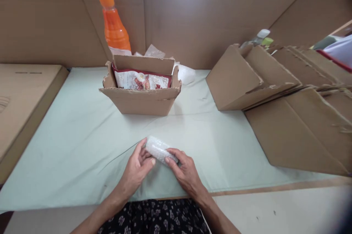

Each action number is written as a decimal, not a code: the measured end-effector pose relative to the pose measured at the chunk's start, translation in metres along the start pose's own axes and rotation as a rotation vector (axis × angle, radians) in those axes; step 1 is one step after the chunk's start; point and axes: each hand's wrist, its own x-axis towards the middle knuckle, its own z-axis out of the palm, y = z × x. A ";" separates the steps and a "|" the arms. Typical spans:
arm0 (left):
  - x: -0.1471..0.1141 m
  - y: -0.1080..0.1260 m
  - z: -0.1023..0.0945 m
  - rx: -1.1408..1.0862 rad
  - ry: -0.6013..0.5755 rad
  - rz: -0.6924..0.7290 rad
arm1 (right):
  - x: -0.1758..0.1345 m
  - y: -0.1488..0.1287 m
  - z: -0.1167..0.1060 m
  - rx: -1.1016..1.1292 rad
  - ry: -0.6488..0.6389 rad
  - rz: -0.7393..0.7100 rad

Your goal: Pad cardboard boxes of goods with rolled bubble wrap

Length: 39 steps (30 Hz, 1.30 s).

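Observation:
A small roll of bubble wrap (pixel 158 146) is held between my two hands, tilted down to the right over the cloth. My left hand (pixel 139 166) curls its fingers around the roll's left end, with the thumb near its lower edge. On the right end, my right hand (pixel 184 169) grips with the thumb in front and fingers on top. Whether anything is inside the wrap cannot be seen. Beyond the hands stands an open cardboard box (pixel 144 103) holding a printed packet (pixel 143 80) with a red border.
Behind the box are an orange bottle (pixel 115 30) and more bubble wrap (pixel 186 74). Several open cardboard boxes (pixel 297 127) stand at the right, with a white-capped bottle (pixel 260 37) behind them. A flat carton (pixel 30 94) lies at the left. Pale green cloth (pixel 74 146) covers the table.

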 end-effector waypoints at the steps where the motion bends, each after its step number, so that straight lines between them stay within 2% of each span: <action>1: 0.001 0.002 0.002 -0.061 -0.013 -0.045 | -0.001 -0.003 0.001 0.019 -0.027 -0.008; 3: 0.002 0.006 0.006 -0.122 0.006 -0.096 | -0.003 -0.007 0.001 -0.008 -0.025 -0.029; 6: 0.002 0.009 0.010 -0.114 0.006 -0.078 | -0.002 -0.007 -0.003 -0.063 0.021 -0.010; 7: 0.001 0.010 0.010 -0.097 -0.017 -0.061 | 0.000 -0.007 -0.005 -0.038 -0.006 0.007; 10: 0.000 0.011 0.005 -0.006 -0.067 0.032 | 0.013 -0.011 -0.018 0.090 -0.189 0.003; 11: 0.000 0.014 0.000 0.049 -0.057 0.100 | 0.020 -0.014 -0.025 0.114 -0.220 -0.028; 13: 0.006 0.028 -0.012 0.217 0.010 0.323 | 0.039 -0.026 -0.047 0.123 -0.187 -0.129; 16: 0.025 0.072 -0.037 0.581 0.244 0.771 | 0.079 -0.058 -0.092 0.081 -0.007 -0.319; 18: 0.043 0.105 -0.051 0.799 0.435 1.003 | 0.114 -0.087 -0.121 -0.011 0.150 -0.419; 20: 0.063 0.131 -0.062 0.949 0.546 1.121 | 0.155 -0.115 -0.137 -0.150 0.243 -0.495; 21: 0.071 0.138 -0.065 0.987 0.574 1.153 | 0.177 -0.127 -0.139 -0.221 0.216 -0.520; 23: 0.082 0.141 -0.068 0.999 0.606 1.191 | 0.219 -0.143 -0.132 -0.386 0.030 -0.526; 26: 0.086 0.129 -0.069 0.940 0.603 1.220 | 0.268 -0.150 -0.100 -0.712 -0.334 -0.457; 29: 0.085 0.121 -0.069 0.918 0.578 1.229 | 0.292 -0.146 -0.059 -0.979 -0.590 -0.415; 31: 0.087 0.122 -0.070 0.923 0.572 1.239 | 0.300 -0.143 -0.036 -1.044 -0.718 -0.410; 33: 0.090 0.126 -0.070 0.930 0.573 1.255 | 0.306 -0.142 -0.023 -1.050 -0.814 -0.397; 35: 0.093 0.127 -0.070 0.908 0.613 1.242 | 0.311 -0.143 -0.024 -1.019 -0.861 -0.379; 36: 0.094 0.126 -0.071 0.873 0.658 1.223 | 0.312 -0.144 -0.032 -0.992 -0.845 -0.367; 38: 0.094 0.118 -0.076 0.742 0.761 1.156 | 0.304 -0.144 -0.061 -0.891 -0.705 -0.356; 39: 0.094 0.112 -0.081 0.660 0.788 1.095 | 0.295 -0.141 -0.081 -0.817 -0.571 -0.353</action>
